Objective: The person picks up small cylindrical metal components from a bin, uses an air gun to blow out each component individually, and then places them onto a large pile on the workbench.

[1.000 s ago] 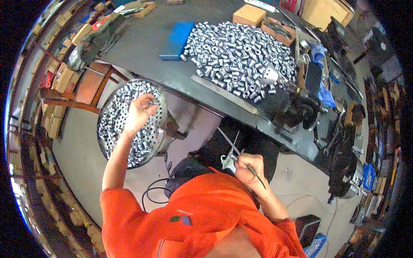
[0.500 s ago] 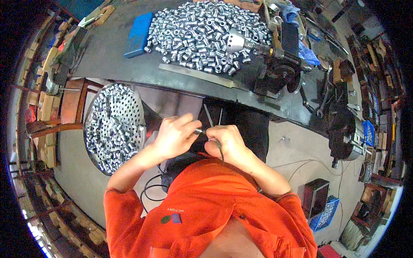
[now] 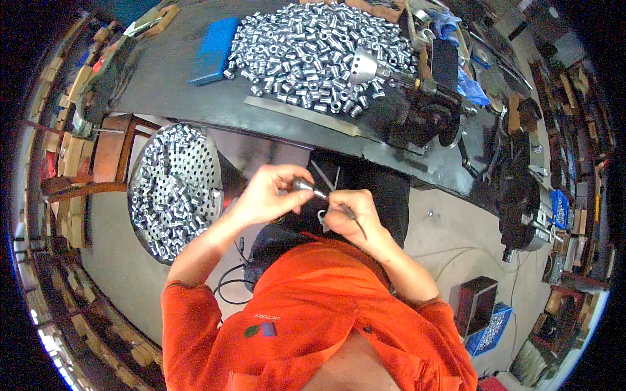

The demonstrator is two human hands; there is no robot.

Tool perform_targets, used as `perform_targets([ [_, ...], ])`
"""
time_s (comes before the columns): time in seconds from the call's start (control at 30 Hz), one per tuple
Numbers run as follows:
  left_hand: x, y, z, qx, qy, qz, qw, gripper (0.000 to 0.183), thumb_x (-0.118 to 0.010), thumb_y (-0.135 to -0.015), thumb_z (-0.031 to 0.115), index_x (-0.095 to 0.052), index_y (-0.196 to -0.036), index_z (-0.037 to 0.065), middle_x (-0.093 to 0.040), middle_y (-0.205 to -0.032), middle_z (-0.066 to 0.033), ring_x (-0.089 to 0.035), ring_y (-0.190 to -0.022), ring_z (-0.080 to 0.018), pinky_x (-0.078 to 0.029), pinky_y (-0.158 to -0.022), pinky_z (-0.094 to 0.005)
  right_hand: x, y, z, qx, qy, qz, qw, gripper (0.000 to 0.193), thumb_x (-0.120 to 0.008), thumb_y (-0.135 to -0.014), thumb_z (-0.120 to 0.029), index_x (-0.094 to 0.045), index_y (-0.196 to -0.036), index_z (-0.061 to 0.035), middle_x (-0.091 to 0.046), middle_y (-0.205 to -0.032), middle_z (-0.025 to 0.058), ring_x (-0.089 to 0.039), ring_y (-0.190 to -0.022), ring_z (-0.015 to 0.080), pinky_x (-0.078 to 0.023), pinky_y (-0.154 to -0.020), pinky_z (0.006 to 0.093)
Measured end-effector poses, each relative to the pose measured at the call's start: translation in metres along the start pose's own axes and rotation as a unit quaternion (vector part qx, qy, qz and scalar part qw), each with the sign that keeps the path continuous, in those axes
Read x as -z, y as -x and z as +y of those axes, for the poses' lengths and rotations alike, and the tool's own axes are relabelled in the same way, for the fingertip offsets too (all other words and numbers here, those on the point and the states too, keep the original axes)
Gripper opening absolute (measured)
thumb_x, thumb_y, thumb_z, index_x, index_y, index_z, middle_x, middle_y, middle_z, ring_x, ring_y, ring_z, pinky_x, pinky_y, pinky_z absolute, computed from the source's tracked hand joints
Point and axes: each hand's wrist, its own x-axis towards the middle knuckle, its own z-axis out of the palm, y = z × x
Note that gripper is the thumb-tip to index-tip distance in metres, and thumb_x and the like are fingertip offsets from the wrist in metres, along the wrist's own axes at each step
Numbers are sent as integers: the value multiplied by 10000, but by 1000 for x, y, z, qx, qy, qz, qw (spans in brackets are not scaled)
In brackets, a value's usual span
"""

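Between the thumb and fingers of my left hand (image 3: 270, 195) is a small shiny metal sleeve (image 3: 302, 185). Close beside it, my right hand (image 3: 352, 212) is closed around a slim rod-like tool (image 3: 357, 227); its dark tail sticks out behind the fingers and its bright tip points at the sleeve. Whether the tip is inside the sleeve or only touches it, I cannot tell. Under the right fingers shows a small pale ring-shaped piece, partly hidden. Both hands are above my lap, in front of the bench edge.
A big heap of metal sleeves (image 3: 313, 55) covers the bench (image 3: 163, 85), beside a blue tray (image 3: 216, 51). To my left stands a round perforated pan (image 3: 210, 156) with more sleeves. A chuck (image 3: 363, 66) on a dark machine and a vise-like machine (image 3: 521, 195) are at right.
The sleeve has come up and is more exposed, with my left fingers opened out around it. My right hand has shifted slightly right, and the tool's tail has tilted further right.
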Motion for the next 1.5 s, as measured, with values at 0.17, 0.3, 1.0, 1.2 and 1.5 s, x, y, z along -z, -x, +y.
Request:
perform_targets([
  [0.17,29,-14,-19,-155,-361,184,901,206,-656,-633,37,-643,-839,24,-547,-668,-58,-518,-538,-131,-400,-494,-275,14,14,-8,71,-20,32,997,243,-578,-657,-37,-350,-571,-39,-360,-519,71,-389,-444,186,-294,-435,314],
  [0.3,31,-15,-26,-185,-422,186,868,250,-668,-585,59,-644,-833,40,-524,-643,-74,-519,-522,-203,-407,-483,-314,17,13,-36,113,-122,-25,986,297,-554,-549,-38,-258,-532,-58,-358,-496,53,-349,-413,170,-237,-404,294],
  [1.0,50,-130,16,-197,-508,192,816,276,-645,-628,153,-676,-892,79,-637,-801,-141,-623,-711,-332,-504,-646,-409,29,17,-29,149,85,140,975,283,-576,-580,20,-306,-539,-52,-331,-503,72,-376,-400,233,-266,-391,324],
  [1.2,105,-184,70,-235,-154,279,918,398,-624,-785,119,-564,-1158,-5,-599,-635,-71,-585,-499,-120,-467,-468,-261,10,20,-19,123,58,140,981,339,-576,-583,113,-282,-525,-45,-346,-494,72,-357,-404,189,-272,-407,288],
  [1.5,224,8,-43,-82,-266,388,878,320,-557,-740,56,-621,-1044,-22,-621,-634,-85,-577,-581,-116,-462,-554,-272,-2,21,-4,63,3,100,993,321,-540,-590,126,-274,-522,-40,-349,-491,51,-351,-424,135,-254,-417,266],
])
